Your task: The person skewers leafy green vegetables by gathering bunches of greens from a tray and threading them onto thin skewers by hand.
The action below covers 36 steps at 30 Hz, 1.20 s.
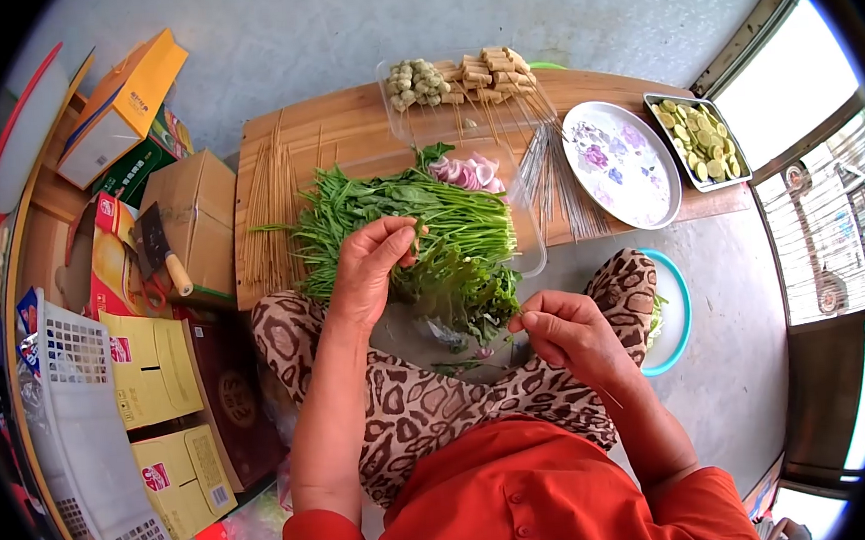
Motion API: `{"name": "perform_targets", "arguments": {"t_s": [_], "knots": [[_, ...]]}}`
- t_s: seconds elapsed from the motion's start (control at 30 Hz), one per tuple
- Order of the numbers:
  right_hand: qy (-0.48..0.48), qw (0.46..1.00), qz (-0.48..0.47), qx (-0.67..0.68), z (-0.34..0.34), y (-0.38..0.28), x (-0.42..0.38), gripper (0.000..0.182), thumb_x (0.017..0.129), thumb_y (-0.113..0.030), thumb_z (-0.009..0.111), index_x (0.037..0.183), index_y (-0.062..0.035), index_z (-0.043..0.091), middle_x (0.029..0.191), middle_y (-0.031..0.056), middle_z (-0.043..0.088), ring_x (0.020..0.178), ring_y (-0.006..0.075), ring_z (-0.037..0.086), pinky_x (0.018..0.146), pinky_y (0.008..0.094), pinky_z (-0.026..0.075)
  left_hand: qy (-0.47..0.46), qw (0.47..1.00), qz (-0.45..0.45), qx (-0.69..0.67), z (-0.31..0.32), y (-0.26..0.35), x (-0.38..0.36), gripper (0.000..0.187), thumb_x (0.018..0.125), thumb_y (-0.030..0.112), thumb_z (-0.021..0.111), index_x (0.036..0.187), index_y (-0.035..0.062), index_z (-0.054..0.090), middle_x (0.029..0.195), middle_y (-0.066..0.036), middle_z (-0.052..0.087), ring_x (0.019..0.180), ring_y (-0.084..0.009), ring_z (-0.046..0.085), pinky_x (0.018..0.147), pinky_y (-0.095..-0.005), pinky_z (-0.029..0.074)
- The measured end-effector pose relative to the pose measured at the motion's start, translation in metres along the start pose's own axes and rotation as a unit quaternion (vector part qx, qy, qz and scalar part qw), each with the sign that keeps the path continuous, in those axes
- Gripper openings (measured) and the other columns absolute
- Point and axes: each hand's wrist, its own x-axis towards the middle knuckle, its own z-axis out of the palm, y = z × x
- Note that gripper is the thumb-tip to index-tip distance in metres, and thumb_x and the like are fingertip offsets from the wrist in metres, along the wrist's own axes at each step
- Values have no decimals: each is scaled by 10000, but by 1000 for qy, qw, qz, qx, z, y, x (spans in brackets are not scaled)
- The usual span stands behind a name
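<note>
My left hand (367, 270) is raised over the greens, thumb and fingertips pinched together; a small greenish bit shows at the fingers, too small to name. My right hand (567, 333) is closed on a thin skewer (614, 400), whose end sticks out below the hand; the tip is hard to make out against the leaves. Between the hands hang frilly green leaves (469, 285) at the table's front edge. Behind them a bunch of long-stemmed leafy greens (398, 212) lies in a clear plastic tray (532, 258), with sliced pink onion (471, 172) at its back.
On the wooden table (342, 126) are bamboo skewers (272, 201), metal skewers (552, 181), a floral plate (621, 161), a metal tray (742, 176) of green slices and a box of rolled food (484, 74). A cleaver (157, 239) leans by boxes at left. A blue-rimmed basin (684, 313) stands right.
</note>
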Motion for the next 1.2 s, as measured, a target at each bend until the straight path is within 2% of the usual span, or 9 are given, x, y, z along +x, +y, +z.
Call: {"name": "perform_targets", "arguments": {"t_s": [0.17, 0.43, 0.87, 0.97, 1.03, 1.07, 1.17, 1.2], "knots": [[-1, 1000, -2, 12, 3, 0, 0, 191, 956, -149, 538, 918, 22, 614, 540, -45, 419, 445, 35, 321, 432, 196, 241, -8, 1000, -3, 6, -2, 4, -1, 184, 898, 196, 647, 992, 39, 663, 854, -18, 641, 721, -92, 537, 640, -249, 424], [-10, 1000, 7, 25, 3, -1, 0, 186, 952, -151, 542, 917, 19, 609, 534, -40, 408, 445, 41, 316, 433, 201, 238, -34, 999, -6, 3, -7, 8, -3, 161, 886, 179, 660, 982, 50, 667, 899, -25, 657, 760, -97, 577, 652, -260, 453], [-32, 997, 37, 64, 3, 1, 3, 190, 963, -160, 522, 905, -1, 607, 512, -52, 381, 437, 39, 305, 437, 205, 233, -33, 999, -13, -3, -10, 11, -6, 139, 883, 163, 660, 971, 56, 673, 898, -27, 655, 757, -108, 568, 654, -272, 447], [-33, 998, 21, 52, 5, 4, 4, 192, 962, -162, 523, 907, 0, 609, 519, -53, 388, 435, 38, 304, 435, 203, 234, -30, 999, -15, -2, -11, 10, -6, 136, 883, 155, 659, 974, 54, 673, 900, -31, 657, 752, -114, 567, 655, -273, 447], [11, 998, -21, -60, 11, 2, 2, 192, 959, -163, 529, 910, 4, 611, 530, -54, 398, 436, 37, 304, 431, 200, 234, -31, 999, -12, 0, -12, 10, -6, 136, 884, 150, 657, 977, 53, 673, 906, -35, 658, 747, -115, 566, 656, -273, 447], [11, 998, -21, -60, 11, 2, 2, 192, 959, -163, 529, 910, 4, 611, 530, -54, 398, 436, 37, 304, 431, 200, 234, -32, 999, -12, 0, -12, 10, -6, 136, 884, 150, 657, 977, 53, 673, 906, -35, 658, 747, -115, 566, 656, -273, 447], [-5, 999, -5, -41, 10, 2, 2, 190, 954, -162, 538, 911, 8, 612, 540, -53, 407, 437, 36, 304, 428, 197, 234, -34, 999, -14, 1, -12, 10, -6, 136, 884, 148, 656, 978, 51, 674, 910, -37, 661, 746, -115, 567, 657, -274, 447], [-13, 1000, 7, 3, 7, 4, 3, 189, 953, -162, 539, 910, 8, 611, 539, -53, 407, 436, 36, 303, 428, 197, 233, -35, 999, -12, -1, -12, 9, -6, 162, 878, 154, 664, 994, 41, 673, 914, -27, 664, 736, -89, 558, 664, -247, 459]]}}
